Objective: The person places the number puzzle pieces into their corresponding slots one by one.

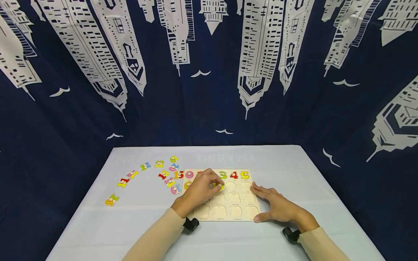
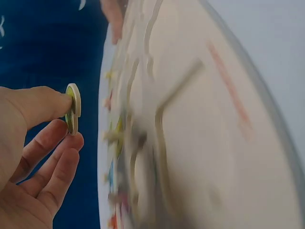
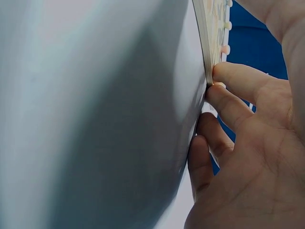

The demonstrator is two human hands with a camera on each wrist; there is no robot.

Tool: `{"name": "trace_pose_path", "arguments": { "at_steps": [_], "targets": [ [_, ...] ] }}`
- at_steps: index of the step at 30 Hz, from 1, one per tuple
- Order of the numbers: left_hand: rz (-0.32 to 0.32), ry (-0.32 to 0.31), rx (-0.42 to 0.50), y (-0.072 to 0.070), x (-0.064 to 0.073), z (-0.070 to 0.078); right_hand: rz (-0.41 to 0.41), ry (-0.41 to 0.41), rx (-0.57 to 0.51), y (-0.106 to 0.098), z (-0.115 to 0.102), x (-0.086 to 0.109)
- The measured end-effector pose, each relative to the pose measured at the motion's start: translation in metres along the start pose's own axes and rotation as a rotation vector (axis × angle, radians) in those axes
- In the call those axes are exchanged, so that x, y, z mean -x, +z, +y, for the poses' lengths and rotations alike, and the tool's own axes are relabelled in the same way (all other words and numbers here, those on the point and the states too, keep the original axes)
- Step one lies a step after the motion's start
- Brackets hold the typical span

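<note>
My left hand (image 1: 200, 186) is over the middle of the wooden number puzzle board (image 1: 243, 210). Between thumb and fingers it pinches a yellow-green puzzle piece (image 2: 72, 109), held on edge and apart from the board in the left wrist view; its numeral cannot be read. My right hand (image 1: 277, 206) rests at the board's right side, with fingertips (image 3: 220, 74) touching its edge. Along the top row sit a pink 0 (image 1: 189, 174), a green 3 (image 1: 222, 175), a red 4 (image 1: 233, 175) and a yellow 5 (image 1: 245, 175). My left hand hides part of that row.
Loose two-digit number pieces lie left of the board, among them a red 15 (image 1: 178, 174), a 12 (image 1: 145, 166) and an orange-green piece (image 1: 112, 200). A white cloth covers the table (image 1: 294, 166). Behind hangs a navy curtain (image 1: 196, 108) with white buildings.
</note>
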State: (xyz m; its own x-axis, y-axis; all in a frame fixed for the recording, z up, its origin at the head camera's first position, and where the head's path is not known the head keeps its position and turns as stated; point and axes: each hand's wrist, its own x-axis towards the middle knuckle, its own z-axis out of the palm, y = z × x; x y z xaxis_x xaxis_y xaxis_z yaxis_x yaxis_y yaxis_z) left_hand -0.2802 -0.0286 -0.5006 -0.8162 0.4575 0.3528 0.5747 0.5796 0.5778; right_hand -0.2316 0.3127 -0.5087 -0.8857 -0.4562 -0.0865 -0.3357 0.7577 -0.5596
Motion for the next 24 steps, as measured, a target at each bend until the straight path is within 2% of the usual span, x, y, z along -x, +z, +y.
{"name": "trace_pose_path", "arguments": {
  "at_steps": [5,10,17,24],
  "targets": [
    [-0.038,0.004,-0.016,0.023,-0.022,0.006,-0.004,-0.008,-0.019,0.000,0.000,0.001],
    [-0.056,0.010,-0.053,0.039,-0.038,0.007,-0.010,-0.003,-0.028,0.000,-0.001,0.001],
    [-0.057,0.007,-0.060,0.053,-0.047,0.004,-0.008,-0.014,-0.014,0.001,-0.002,0.000],
    [-0.084,-0.028,-0.044,0.056,-0.050,0.009,0.003,-0.012,-0.005,0.000,-0.002,0.002]
  ]
}}
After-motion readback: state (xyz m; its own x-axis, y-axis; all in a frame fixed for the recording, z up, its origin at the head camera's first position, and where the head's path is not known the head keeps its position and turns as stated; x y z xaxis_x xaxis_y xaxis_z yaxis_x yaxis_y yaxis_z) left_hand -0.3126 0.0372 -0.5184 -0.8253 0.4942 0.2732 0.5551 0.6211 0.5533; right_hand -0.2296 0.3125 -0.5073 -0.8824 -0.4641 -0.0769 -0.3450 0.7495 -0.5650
